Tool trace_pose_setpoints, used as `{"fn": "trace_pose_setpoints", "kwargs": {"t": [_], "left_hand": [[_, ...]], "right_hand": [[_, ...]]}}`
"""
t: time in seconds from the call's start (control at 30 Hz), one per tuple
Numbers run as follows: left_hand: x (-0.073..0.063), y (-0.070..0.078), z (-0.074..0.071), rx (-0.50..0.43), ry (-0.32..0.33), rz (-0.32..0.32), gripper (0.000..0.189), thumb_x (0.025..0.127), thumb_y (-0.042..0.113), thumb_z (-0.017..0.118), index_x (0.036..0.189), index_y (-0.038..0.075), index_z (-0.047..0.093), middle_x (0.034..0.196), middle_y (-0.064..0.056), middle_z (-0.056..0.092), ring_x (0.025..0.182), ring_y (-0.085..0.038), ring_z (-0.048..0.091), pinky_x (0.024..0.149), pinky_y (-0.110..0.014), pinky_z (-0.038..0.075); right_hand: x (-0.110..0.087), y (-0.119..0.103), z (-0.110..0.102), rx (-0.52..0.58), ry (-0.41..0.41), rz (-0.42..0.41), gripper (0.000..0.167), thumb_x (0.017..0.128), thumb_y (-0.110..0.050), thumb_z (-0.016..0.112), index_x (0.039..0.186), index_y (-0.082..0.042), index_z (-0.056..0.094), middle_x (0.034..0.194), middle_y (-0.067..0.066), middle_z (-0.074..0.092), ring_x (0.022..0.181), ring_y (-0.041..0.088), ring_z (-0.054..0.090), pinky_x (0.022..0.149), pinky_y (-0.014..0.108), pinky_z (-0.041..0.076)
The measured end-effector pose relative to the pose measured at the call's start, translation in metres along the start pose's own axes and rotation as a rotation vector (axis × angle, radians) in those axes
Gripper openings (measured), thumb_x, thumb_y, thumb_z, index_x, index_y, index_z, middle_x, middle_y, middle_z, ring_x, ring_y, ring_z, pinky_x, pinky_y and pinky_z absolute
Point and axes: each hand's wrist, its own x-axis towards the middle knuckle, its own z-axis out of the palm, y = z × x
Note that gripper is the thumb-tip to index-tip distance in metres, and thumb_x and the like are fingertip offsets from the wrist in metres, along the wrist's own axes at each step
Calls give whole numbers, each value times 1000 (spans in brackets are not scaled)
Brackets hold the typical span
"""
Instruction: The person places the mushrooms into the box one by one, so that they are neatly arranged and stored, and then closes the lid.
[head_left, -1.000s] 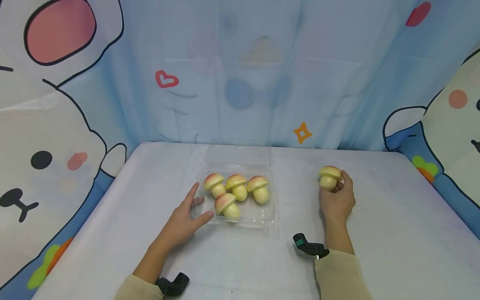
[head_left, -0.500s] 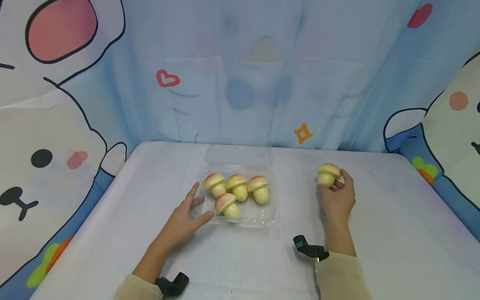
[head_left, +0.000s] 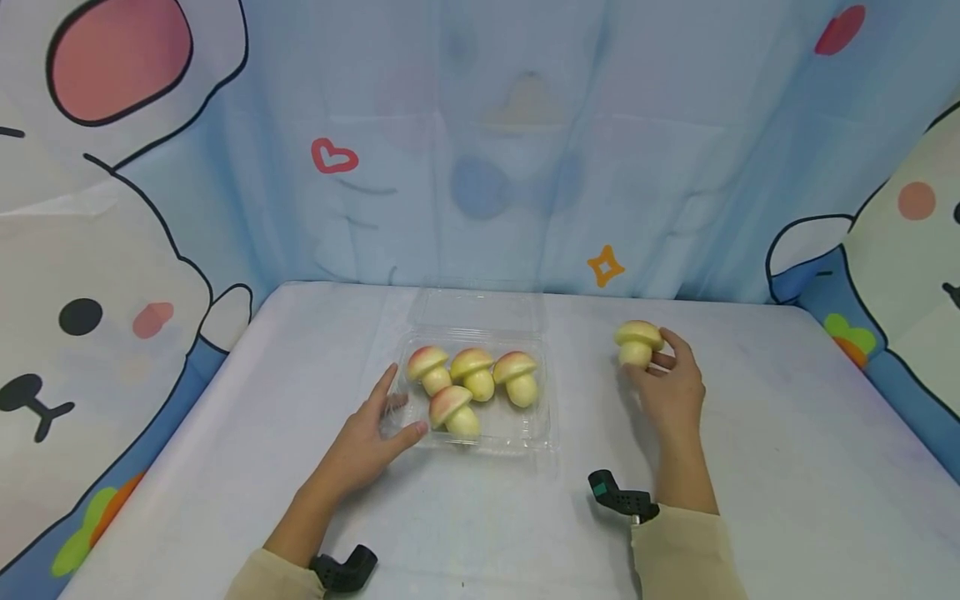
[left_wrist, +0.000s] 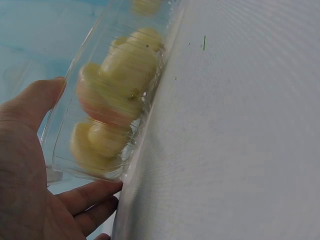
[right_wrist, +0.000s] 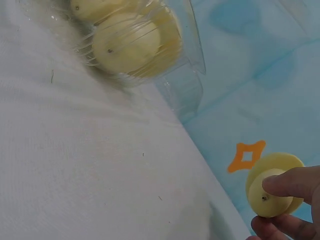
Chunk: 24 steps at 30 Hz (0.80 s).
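Observation:
My right hand (head_left: 669, 392) pinches a pale yellow model mushroom (head_left: 635, 343), held upright to the right of a clear plastic clamshell box (head_left: 517, 433). In the right wrist view, the thumb presses on the stem of this mushroom (right_wrist: 272, 199), with fingers below it. Several similar mushrooms with reddish-yellow caps, one of them the front mushroom (head_left: 453, 412), lie inside the box. My left hand (head_left: 367, 442) spreads around the box's front left corner. Seen from the left wrist, its thumb (left_wrist: 42, 97) touches the rim and its straight fingers (left_wrist: 90, 200) reach the lower corner.
The box's transparent lid (head_left: 480, 310) stands open toward the back. A white cloth covers the table (head_left: 810, 467), and a blue cartoon curtain (head_left: 495, 150) hangs behind its far edge. Black wrist cameras, such as the right one (head_left: 621, 497), sit on both forearms.
My right hand has carried the mushroom left, toward the box, and a little farther back and up. The left hand, the box and the mushrooms in it have stayed put.

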Motion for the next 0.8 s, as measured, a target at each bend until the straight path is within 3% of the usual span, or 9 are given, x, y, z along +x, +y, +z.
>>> {"fn": "trace_pose_setpoints", "kwargs": {"t": [0.3,0.53,0.8], "left_hand": [[0,0,0,6,-2,5,97,95,54,69,168,29,10,156,-13,53,151,-40,38,118,-68,28],[1,-1,0,15,-1,1,96,96,50,69,168,29,9,156,-13,52,152,-40,38,119,-68,28],[1,1,0,10,-3,-4,96,96,48,69,168,28,9,156,-14,52,152,-40,38,119,-68,28]], "right_hand": [[-4,-8,-6,-46,-126,-61,83,96,-16,72,165,-17,27,143,26,55,129,40,61,91,36,55],[-10,-16,-11,-54,-158,-109,84,95,-16,73,165,-14,27,144,29,54,129,44,59,100,53,54],[-13,-26,-14,-52,-203,-153,84,95,-14,73,165,-12,26,144,31,54,129,45,60,101,55,54]]}}
